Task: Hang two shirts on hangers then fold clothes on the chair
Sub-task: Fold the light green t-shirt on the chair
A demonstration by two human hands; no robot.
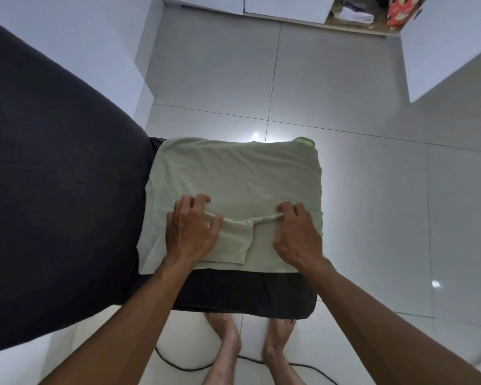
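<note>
Both hands' fingers (203, 200) pinch the shirt's (233, 173) folded edge (bare floor (372, 190) right).

One pale green garment (233, 176), one dark chair (247, 293) — two hands, two bare feet, one black cable (178, 366)

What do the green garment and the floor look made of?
Green garment: soft matte knit, probably cotton jersey; it drapes and creases finely where both hands bunch it. Floor: glossy large tiles, likely glazed ceramic or porcelain; grout lines and light glare show.
</note>
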